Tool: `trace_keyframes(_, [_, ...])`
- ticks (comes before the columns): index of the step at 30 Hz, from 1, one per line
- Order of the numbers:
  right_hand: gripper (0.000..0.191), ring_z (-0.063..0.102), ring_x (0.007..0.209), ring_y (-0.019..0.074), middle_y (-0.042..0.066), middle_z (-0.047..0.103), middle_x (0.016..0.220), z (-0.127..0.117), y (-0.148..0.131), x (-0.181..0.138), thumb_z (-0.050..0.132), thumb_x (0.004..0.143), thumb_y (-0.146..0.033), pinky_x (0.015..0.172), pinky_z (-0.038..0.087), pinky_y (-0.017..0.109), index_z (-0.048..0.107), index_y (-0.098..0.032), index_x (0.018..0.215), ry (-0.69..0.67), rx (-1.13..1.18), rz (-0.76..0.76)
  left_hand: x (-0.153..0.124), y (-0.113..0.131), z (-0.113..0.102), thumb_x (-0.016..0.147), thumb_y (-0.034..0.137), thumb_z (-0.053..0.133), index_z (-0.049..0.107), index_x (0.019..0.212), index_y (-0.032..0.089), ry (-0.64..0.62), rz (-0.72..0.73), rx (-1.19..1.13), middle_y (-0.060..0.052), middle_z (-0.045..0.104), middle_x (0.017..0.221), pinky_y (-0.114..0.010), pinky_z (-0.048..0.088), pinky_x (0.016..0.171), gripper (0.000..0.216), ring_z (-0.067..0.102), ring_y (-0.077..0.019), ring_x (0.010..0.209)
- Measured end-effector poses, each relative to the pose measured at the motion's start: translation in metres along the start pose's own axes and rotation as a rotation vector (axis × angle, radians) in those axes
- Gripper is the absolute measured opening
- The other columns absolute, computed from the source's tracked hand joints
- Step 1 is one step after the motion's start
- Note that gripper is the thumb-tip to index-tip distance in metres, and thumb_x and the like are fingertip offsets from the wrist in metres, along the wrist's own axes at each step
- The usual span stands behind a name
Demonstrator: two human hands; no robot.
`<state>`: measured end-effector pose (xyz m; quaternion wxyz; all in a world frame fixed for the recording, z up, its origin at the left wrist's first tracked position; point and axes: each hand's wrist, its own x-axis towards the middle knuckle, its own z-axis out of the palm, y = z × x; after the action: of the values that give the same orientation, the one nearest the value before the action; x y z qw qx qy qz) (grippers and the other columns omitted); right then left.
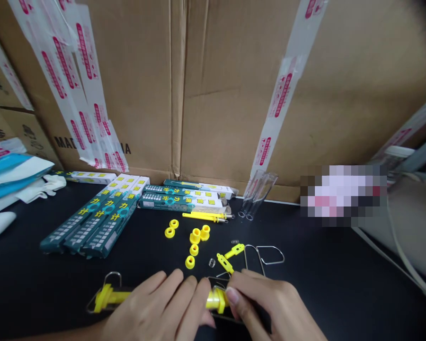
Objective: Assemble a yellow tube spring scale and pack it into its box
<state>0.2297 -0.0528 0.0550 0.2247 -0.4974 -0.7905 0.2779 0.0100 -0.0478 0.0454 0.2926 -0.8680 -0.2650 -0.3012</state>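
Note:
A tubular spring scale [113, 297] with yellow end fittings lies crosswise near the front of the black table. Over its middle, my left hand [159, 303] is closed around the tube. My right hand [270, 303] pinches at the yellow cap [218, 300] on the right end, thumb and forefinger together; whatever small part is between them is hidden. A wire loop [113, 273] stands out at the left end. Just beyond my fingers are two yellow flat pieces [235, 250], bent wire handles [271, 255] and a small coil spring [235, 242].
Several yellow collars [195, 235] sit mid-table, with yellow rods [202, 216] behind them. Green-and-white boxes [102, 218] lie left and at the back. Clear tubes [259, 194] lean on a large carton [227, 94]. A pale cable [394, 260] runs along the right.

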Motion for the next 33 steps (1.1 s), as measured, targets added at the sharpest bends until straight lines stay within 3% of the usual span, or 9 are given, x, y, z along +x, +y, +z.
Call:
trace_keyframes(5, [0.030, 0.050, 0.056, 0.0147, -0.001, 0.051, 0.068, 0.001, 0.003, -0.001, 0.035, 0.098, -0.014, 0.052, 0.036, 0.025, 0.036, -0.025, 0.070, -0.025, -0.123, -0.029, 0.004, 0.002, 0.002, 0.116, 0.016, 0.025, 0.070, 0.098, 0.015, 0.017, 0.009, 0.005, 0.005, 0.080, 0.072, -0.032, 0.050, 0.065, 0.048, 0.074, -0.0141, 0.065])
trace_keyframes(10, [0.029, 0.051, 0.053, 0.0145, -0.002, 0.052, 0.067, 0.008, 0.009, -0.002, 0.044, 0.086, -0.001, 0.048, 0.035, 0.026, 0.037, -0.025, 0.071, -0.006, -0.211, -0.066, 0.012, -0.001, -0.001, 0.116, 0.012, 0.019, 0.069, 0.100, 0.015, -0.028, 0.020, -0.016, 0.004, 0.080, 0.073, -0.031, 0.051, 0.063, 0.052, 0.075, -0.0143, 0.065])
trace_keyframes(15, [0.027, 0.064, 0.066, 0.0190, 0.003, 0.060, 0.077, 0.013, 0.013, 0.000, 0.042, 0.096, -0.002, 0.053, 0.049, 0.026, 0.052, -0.023, 0.082, 0.237, -0.360, -0.310, 0.012, -0.004, 0.003, 0.116, 0.014, 0.027, 0.067, 0.099, 0.013, 0.017, -0.001, 0.010, 0.003, 0.080, 0.073, -0.033, 0.049, 0.065, 0.044, 0.075, -0.0155, 0.065])
trace_keyframes(19, [0.025, 0.071, 0.069, 0.0219, 0.004, 0.063, 0.082, 0.012, 0.014, 0.001, 0.040, 0.105, -0.011, 0.049, 0.054, 0.027, 0.055, -0.023, 0.088, 0.270, -0.395, -0.319, 0.014, -0.006, 0.004, 0.116, 0.015, 0.026, 0.065, 0.097, 0.012, 0.006, -0.011, -0.004, 0.002, 0.078, 0.069, -0.033, 0.048, 0.061, 0.043, 0.074, -0.0155, 0.061])
trace_keyframes(21, [0.025, 0.075, 0.075, 0.0222, 0.005, 0.070, 0.088, 0.010, 0.013, 0.002, 0.035, 0.110, -0.019, 0.056, 0.061, 0.028, 0.058, -0.023, 0.103, 0.293, -0.361, -0.323, 0.014, -0.006, 0.004, 0.116, 0.014, 0.023, 0.065, 0.098, 0.013, 0.007, -0.006, -0.007, 0.002, 0.078, 0.069, -0.032, 0.049, 0.061, 0.045, 0.074, -0.0150, 0.060])
trace_keyframes(24, [0.032, 0.078, 0.094, 0.0194, 0.008, 0.076, 0.107, 0.006, 0.011, 0.002, 0.029, 0.113, -0.033, 0.079, 0.066, 0.026, 0.055, -0.021, 0.128, 0.295, -0.286, -0.378, 0.012, -0.007, 0.004, 0.116, 0.015, 0.020, 0.063, 0.098, 0.012, 0.012, -0.013, -0.002, 0.001, 0.078, 0.070, -0.032, 0.049, 0.061, 0.047, 0.073, -0.0150, 0.059])
trace_keyframes(28, [0.034, 0.075, 0.108, 0.0166, 0.008, 0.075, 0.118, 0.001, 0.009, 0.001, 0.036, 0.112, -0.043, 0.097, 0.059, 0.022, 0.056, -0.023, 0.131, 0.229, -0.259, -0.453, 0.011, -0.008, 0.002, 0.116, 0.013, 0.013, 0.061, 0.095, 0.013, -0.031, -0.016, 0.019, 0.001, 0.076, 0.065, -0.033, 0.046, 0.056, 0.052, 0.072, -0.0146, 0.055])
trace_keyframes(33, [0.019, 0.074, 0.107, 0.0130, 0.004, 0.076, 0.116, 0.002, 0.011, -0.001, 0.040, 0.112, -0.026, 0.099, 0.055, 0.017, 0.055, -0.024, 0.124, 0.262, -0.179, -0.498, 0.008, -0.009, 0.002, 0.115, 0.014, 0.010, 0.060, 0.098, 0.013, -0.070, -0.041, 0.004, 0.001, 0.076, 0.067, -0.033, 0.045, 0.054, 0.053, 0.074, -0.0157, 0.057])
